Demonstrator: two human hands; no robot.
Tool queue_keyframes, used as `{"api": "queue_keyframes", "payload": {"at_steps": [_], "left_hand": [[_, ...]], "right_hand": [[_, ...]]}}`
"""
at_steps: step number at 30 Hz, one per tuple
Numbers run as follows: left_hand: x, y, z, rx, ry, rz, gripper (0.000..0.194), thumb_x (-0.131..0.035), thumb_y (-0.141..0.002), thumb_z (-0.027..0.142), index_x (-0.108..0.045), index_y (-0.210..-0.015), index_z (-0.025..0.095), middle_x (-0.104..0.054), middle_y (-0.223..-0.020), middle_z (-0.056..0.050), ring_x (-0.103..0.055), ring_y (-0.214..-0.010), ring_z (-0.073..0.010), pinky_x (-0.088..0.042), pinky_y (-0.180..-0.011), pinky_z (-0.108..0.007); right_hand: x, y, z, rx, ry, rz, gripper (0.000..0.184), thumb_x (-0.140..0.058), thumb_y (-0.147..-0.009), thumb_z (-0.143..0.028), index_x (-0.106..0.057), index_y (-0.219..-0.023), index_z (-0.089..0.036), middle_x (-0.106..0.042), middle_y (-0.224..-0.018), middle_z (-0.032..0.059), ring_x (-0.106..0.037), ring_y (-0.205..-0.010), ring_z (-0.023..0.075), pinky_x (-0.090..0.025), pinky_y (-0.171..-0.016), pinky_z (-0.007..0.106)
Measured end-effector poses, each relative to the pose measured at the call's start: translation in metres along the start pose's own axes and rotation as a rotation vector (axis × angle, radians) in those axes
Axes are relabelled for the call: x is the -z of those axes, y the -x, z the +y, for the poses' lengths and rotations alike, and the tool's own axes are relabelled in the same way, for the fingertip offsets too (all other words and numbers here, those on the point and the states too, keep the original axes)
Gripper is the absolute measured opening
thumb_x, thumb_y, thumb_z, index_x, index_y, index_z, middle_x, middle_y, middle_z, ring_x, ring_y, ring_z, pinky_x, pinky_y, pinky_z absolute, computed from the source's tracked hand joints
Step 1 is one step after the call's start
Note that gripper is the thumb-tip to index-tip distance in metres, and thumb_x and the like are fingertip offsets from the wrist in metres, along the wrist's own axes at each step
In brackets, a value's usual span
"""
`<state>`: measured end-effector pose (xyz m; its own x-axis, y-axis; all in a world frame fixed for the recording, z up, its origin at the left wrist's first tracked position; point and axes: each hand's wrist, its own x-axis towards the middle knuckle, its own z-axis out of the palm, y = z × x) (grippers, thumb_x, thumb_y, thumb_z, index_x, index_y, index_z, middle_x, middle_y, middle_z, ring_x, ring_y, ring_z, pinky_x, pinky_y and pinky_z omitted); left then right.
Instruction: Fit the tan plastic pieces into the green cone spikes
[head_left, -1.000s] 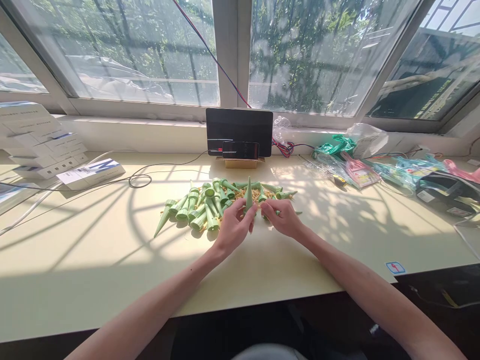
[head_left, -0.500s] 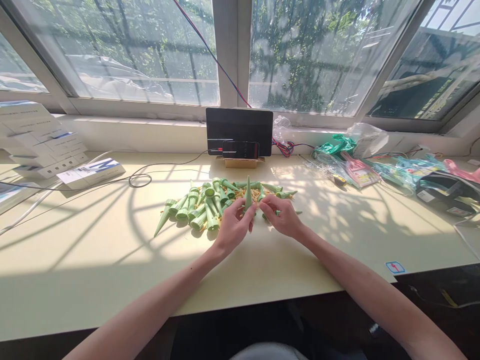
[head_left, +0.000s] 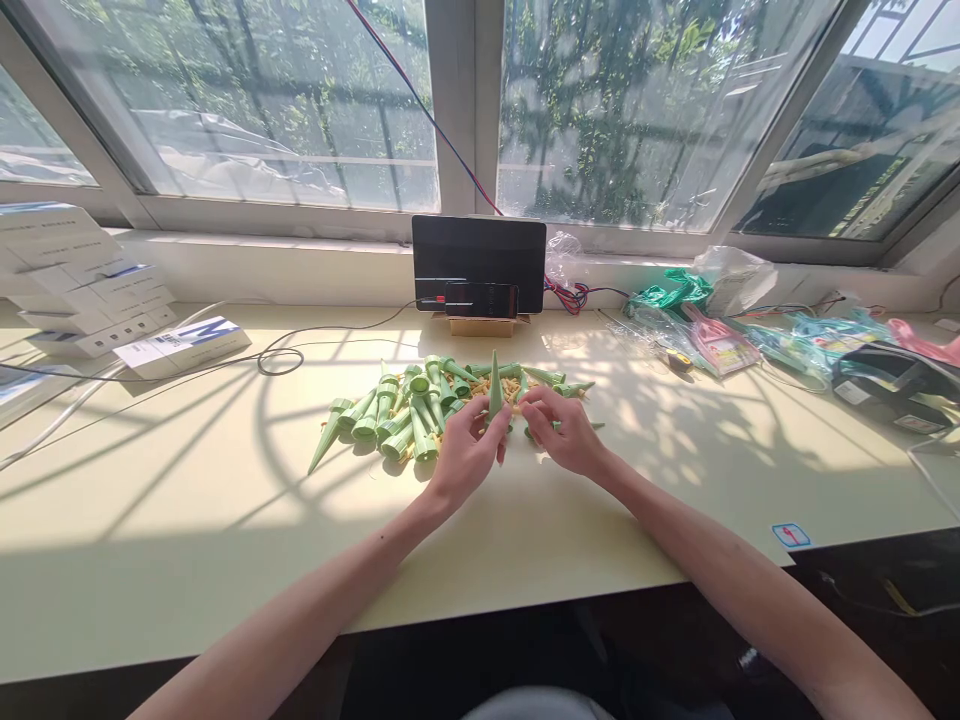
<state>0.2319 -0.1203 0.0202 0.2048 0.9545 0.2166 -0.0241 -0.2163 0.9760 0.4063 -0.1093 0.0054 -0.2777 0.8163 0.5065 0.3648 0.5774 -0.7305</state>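
My left hand (head_left: 466,450) is closed around a green plastic watering spike (head_left: 496,385), a slim cone held upright with its tip pointing up. My right hand (head_left: 564,430) is just to the right of it, thumb and fingers pinched together; anything between the fingertips is too small or hidden to make out. Beyond and to the left of my hands lies a heap of similar green spikes (head_left: 405,410), some showing open round ends. Small yellowish pieces (head_left: 511,388) lie scattered among them, partly covered by my hands.
A dark tablet (head_left: 480,255) with a phone (head_left: 481,300) in front stands by the window on a small cardboard support. White boxes (head_left: 82,270) are stacked at the left, near a black cable (head_left: 281,360). Plastic bags (head_left: 720,335) and a black strap-like item (head_left: 892,385) lie at the right.
My right hand has shifted very slightly, its fingertips moving a little. The spike in my left hand has moved a touch to the left; the heap looks the same.
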Motion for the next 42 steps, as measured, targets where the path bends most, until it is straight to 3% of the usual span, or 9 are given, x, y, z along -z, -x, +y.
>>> {"api": "queue_keyframes", "payload": {"at_steps": [10, 17, 22, 28, 35, 42], "left_hand": [[-0.0011, 0.0012, 0.0034, 0.005, 0.006, 0.014, 0.031, -0.068, -0.087, 0.047, -0.060, -0.081, 0.017, -0.052, -0.060, 0.004, -0.051, -0.048, -0.0093, -0.042, -0.046, -0.022], [-0.0013, 0.0018, 0.0058, -0.006, 0.015, 0.020, 0.030, -0.068, -0.086, 0.046, -0.062, -0.083, 0.017, -0.052, -0.058, 0.004, -0.051, -0.046, -0.0091, -0.041, -0.046, -0.023], [-0.0006, 0.0018, 0.0038, -0.002, 0.002, 0.016, 0.031, -0.068, -0.087, 0.048, -0.063, -0.086, 0.017, -0.052, -0.059, 0.004, -0.051, -0.047, -0.0088, -0.041, -0.046, -0.023], [-0.0007, 0.0015, 0.0017, 0.000, 0.003, 0.002, 0.032, -0.068, -0.087, 0.048, -0.061, -0.084, 0.017, -0.051, -0.060, 0.004, -0.051, -0.048, -0.0088, -0.042, -0.047, -0.023], [-0.0011, 0.0018, 0.0037, 0.001, -0.006, 0.017, 0.030, -0.067, -0.088, 0.046, -0.061, -0.083, 0.017, -0.050, -0.059, 0.004, -0.050, -0.047, -0.0088, -0.040, -0.046, -0.023], [-0.0014, 0.0014, 0.0016, -0.002, 0.006, 0.011, 0.032, -0.068, -0.086, 0.049, -0.062, -0.084, 0.017, -0.052, -0.060, 0.004, -0.051, -0.047, -0.0091, -0.042, -0.046, -0.023]], "right_hand": [[0.0013, -0.0015, -0.0002, 0.010, 0.041, -0.010, 0.033, -0.044, -0.102, -0.044, -0.053, -0.083, -0.020, -0.046, -0.054, -0.0047, -0.040, -0.046, 0.0104, -0.031, -0.048, 0.025], [0.0015, -0.0005, -0.0050, 0.012, -0.017, -0.015, 0.023, -0.052, -0.099, -0.041, -0.049, -0.106, -0.020, -0.041, -0.054, -0.0092, -0.034, -0.046, 0.0101, -0.031, -0.048, 0.024], [0.0012, -0.0008, -0.0039, 0.034, -0.001, -0.020, 0.019, -0.050, -0.100, -0.040, -0.050, -0.098, -0.021, -0.039, -0.053, -0.0090, -0.030, -0.046, 0.0098, -0.026, -0.048, 0.024], [0.0006, -0.0017, -0.0003, 0.024, 0.042, 0.002, 0.030, -0.046, -0.102, -0.045, -0.051, -0.085, -0.021, -0.041, -0.053, -0.0065, -0.033, -0.045, 0.0100, -0.027, -0.047, 0.025], [0.0007, -0.0012, -0.0035, 0.015, 0.020, -0.004, 0.025, -0.052, -0.098, -0.045, -0.051, -0.098, -0.021, -0.041, -0.053, -0.0089, -0.033, -0.045, 0.0099, -0.029, -0.047, 0.024], [0.0005, -0.0010, -0.0002, 0.016, 0.049, -0.011, 0.029, -0.048, -0.100, -0.048, -0.052, -0.088, -0.021, -0.039, -0.053, -0.0074, -0.031, -0.046, 0.0103, -0.028, -0.047, 0.025]]}}
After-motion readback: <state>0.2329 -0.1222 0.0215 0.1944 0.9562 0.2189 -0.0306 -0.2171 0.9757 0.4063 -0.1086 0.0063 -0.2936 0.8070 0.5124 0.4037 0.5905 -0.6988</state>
